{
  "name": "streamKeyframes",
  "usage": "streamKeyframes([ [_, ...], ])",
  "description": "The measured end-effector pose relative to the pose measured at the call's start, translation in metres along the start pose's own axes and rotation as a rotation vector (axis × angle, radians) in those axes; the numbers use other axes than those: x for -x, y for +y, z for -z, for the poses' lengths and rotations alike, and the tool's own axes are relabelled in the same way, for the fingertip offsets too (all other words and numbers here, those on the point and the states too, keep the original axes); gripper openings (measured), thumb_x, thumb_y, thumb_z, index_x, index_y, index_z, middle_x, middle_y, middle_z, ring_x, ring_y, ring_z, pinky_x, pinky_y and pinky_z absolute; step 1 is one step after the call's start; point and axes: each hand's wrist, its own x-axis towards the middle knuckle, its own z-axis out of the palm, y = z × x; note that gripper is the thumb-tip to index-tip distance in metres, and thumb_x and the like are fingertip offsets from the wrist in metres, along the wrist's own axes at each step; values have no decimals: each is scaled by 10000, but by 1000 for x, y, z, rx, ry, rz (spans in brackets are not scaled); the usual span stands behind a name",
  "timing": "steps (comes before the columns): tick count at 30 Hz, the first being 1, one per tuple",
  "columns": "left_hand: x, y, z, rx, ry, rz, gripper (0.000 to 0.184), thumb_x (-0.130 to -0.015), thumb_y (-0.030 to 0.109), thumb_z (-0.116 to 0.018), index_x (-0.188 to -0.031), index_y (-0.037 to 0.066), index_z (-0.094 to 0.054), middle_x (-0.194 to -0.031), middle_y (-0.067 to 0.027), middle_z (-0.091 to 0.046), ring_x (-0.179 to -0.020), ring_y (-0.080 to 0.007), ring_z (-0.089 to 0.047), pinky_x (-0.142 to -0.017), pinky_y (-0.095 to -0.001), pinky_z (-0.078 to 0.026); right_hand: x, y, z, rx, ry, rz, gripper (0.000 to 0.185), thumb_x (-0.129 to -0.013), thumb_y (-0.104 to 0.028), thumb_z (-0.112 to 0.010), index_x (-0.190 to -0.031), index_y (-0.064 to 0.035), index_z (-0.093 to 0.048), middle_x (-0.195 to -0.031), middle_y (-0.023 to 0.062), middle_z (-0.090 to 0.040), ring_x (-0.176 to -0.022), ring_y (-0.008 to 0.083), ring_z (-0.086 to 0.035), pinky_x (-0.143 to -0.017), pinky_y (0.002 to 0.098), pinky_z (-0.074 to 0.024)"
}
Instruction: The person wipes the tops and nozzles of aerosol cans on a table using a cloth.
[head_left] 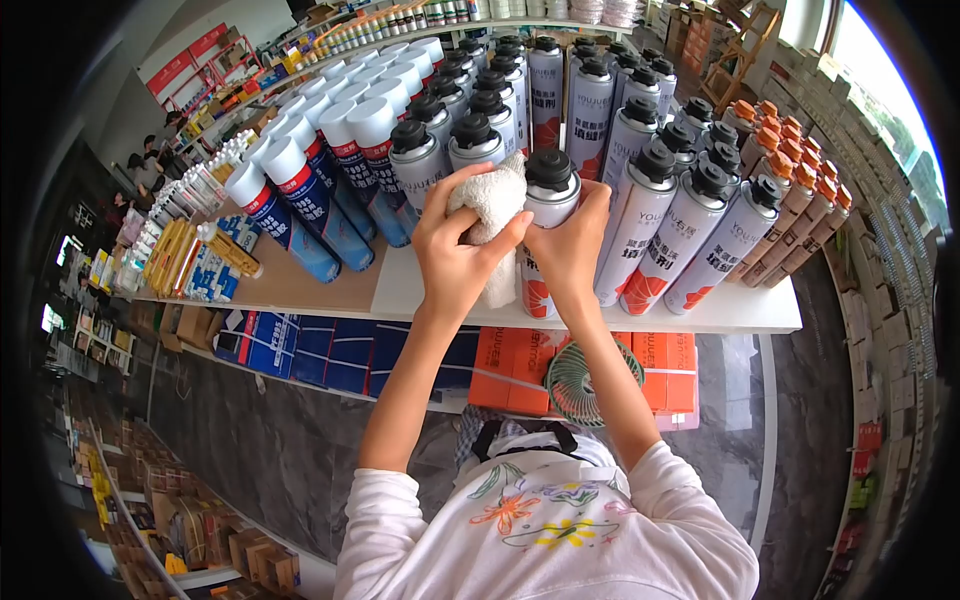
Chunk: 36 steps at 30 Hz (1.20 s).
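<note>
Black-capped can (550,207) sits between grasping right fingers (596,205), beside left fingers (437,203) clutching white cloth (497,200)

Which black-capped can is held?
The front-row can just right of the white cloth: the right hand grips it, and no other.

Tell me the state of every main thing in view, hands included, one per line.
Left hand: gripping a white cloth.
Right hand: gripping a silver can.
White cloth: bunched up.
Gripped silver can: upright, black top on.
Other silver cans: standing, black tops on.
Blue cans: standing, white caps on.
Orange-topped containers: standing, tops on.
Green fan: running or not, cannot tell.
</note>
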Motion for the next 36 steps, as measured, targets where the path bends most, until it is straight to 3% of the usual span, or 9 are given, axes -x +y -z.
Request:
streamKeyframes([
  [7, -7, -7, 12, 155, 21, 169, 192, -762, 27, -763, -922, -73, -730, -1121, -108, -698, -963, -224, -680, -789, -331, -534, -7, 1, 9, -47, -95, 56, 836, -646, -323, -899, -1218, 39, -408, -1136, 226, -524, -1100, 384, -509, -985, 478, -375],
  [14, -27, -6, 27, -71, -162, -158, 228, -662, 6, -740, -887, -35, -725, -1146, -59, -673, -1028, -260, -600, -924, -370, -474, -9, 1, 18, -187, -220, 27, 852, -699, -241, -911, -1278, 52, -358, -1195, 277, -573, -1066, 361, -644, -885, 421, -534],
  [16, -32, -11, 27, -166, -237, -315, 253, -645, 4, -745, -898, -13, -729, -1166, -33, -666, -1038, -262, -581, -948, -389, -451, -7, 1, 18, -189, -206, 24, 848, -703, -228, -907, -1285, 47, -355, -1194, 272, -580, -1068, 357, -647, -884, 414, -536],
  [20, -36, -9, 21, -230, -211, -323, 276, -641, 14, -749, -915, -16, -729, -1179, -47, -655, -1019, -272, -594, -926, -385, -474, -5, -2, 20, -227, -211, -17, 836, -709, -195, -894, -1304, 31, -353, -1202, 260, -585, -1080, 341, -648, -889, 405, -539],
  [23, -37, -4, 16, -105, -229, -186, 261, -683, 45, -779, -929, -25, -725, -1178, -66, -647, -1015, -273, -614, -910, -383, -493, -4, -2, 17, -222, -193, -30, 831, -708, -190, -889, -1308, 27, -356, -1199, 259, -590, -1077, 334, -652, -884, 404, -541],
  [25, -36, 5, 14, 105, -224, 79, 209, -745, 83, -794, -910, -27, -727, -1148, -75, -652, -1014, -267, -633, -899, -386, -504, -3, -3, 16, -201, -171, -13, 828, -708, -188, -886, -1309, 25, -358, -1194, 258, -595, -1070, 332, -656, -881, 403, -542],
  [29, -26, -3, 10, 19, -237, 116, 388, -853, 176, -789, -1123, -66, -650, -1320, -128, -506, -1184, -266, -557, -996, -366, -454, -1, -7, 13, -212, -153, -54, 822, -713, -199, -883, -1312, 21, -364, -1171, 253, -614, -1043, 330, -668, -878, 397, -541],
  [30, -23, -5, 10, 25, -288, 108, 412, -934, 216, -716, -1197, -79, -600, -1390, -151, -407, -1266, -293, -483, -1051, -385, -405, -1, -7, 12, -192, -140, -43, 823, -716, -204, -882, -1315, 21, -364, -1166, 252, -619, -1037, 328, -671, -880, 396, -541],
  [36, -6, 0, 18, -9, -247, 153, 354, -1026, 225, -576, -1216, -73, -602, -1404, -157, -389, -1259, -289, -476, -1051, -395, -403, 0, -6, 10, -193, -121, -14, 840, -719, -214, -888, -1327, 20, -359, -1184, 258, -609, -1063, 328, -663, -893, 395, -534],
])
